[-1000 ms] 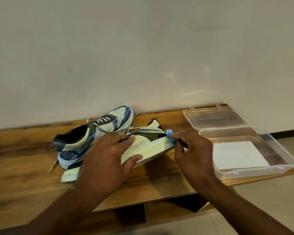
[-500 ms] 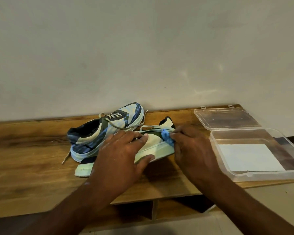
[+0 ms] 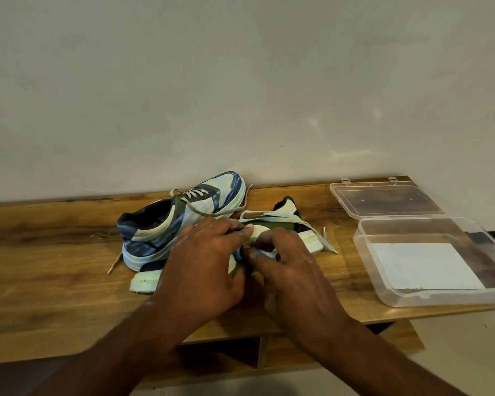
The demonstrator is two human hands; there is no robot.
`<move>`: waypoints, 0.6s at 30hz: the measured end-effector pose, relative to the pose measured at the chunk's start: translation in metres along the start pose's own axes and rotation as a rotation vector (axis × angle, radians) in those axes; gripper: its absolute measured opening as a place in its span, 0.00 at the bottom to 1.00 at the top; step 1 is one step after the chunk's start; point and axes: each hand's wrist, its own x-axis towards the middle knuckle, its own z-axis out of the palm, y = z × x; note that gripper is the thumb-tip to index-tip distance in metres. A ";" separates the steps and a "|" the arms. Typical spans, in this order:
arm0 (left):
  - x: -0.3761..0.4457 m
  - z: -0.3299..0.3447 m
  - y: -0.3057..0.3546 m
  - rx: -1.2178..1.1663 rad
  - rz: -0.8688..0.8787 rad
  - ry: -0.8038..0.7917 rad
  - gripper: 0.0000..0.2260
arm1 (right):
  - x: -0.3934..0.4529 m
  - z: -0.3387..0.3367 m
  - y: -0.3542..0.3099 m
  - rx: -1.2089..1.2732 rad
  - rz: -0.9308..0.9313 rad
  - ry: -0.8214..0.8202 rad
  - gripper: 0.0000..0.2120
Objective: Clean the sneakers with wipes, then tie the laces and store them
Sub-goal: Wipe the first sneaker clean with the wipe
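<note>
— Wooden bench [image 3: 69,252], two sneakers on it. We log the near sneaker [image 3: 292,224] lying tipped on its side, sole edge toward us, so the side wall is exposed for wiping.

— Left hand [image 3: 203,270]?

— Fingers spread flat over the shoe, pressing it down; it pins rather than clenches, probably so the shoe doesn't slide under the rubbing.

— Right hand [image 3: 286,264]?

— Fingers curled, pinching a blue wipe [image 3: 239,254] against the shoe's side, right beside the left thumb. Mostly hidden, we only see a bit of blue.

— Other shoe?

— Far sneaker [image 3: 183,221] stands upright behind, touching the near one, laces [image 3: 212,212] loose. One lace end [image 3: 326,244] trails across the wood.

— Storage?

— Clear plastic box [image 3: 383,292] to the right, lid [image 3: 383,201] flipped open behind it, white sheet [image 3: 423,267] inside. We judge it's left open for later; still cleaning, tying not begun.
</note>
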 end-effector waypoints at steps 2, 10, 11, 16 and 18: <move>0.000 -0.002 -0.001 -0.062 -0.010 0.005 0.28 | 0.000 -0.001 0.001 0.021 -0.016 -0.001 0.23; -0.002 -0.003 -0.002 -0.100 -0.065 0.000 0.29 | 0.018 -0.023 0.040 0.123 0.213 0.175 0.12; -0.002 -0.003 -0.002 -0.106 -0.075 0.004 0.29 | 0.020 -0.027 0.047 0.141 0.272 0.217 0.11; -0.004 -0.003 0.001 -0.083 -0.059 -0.007 0.27 | 0.022 -0.032 0.049 0.205 0.395 0.325 0.12; -0.005 -0.002 0.003 -0.071 -0.063 0.000 0.27 | 0.025 -0.027 0.039 0.188 0.335 0.313 0.13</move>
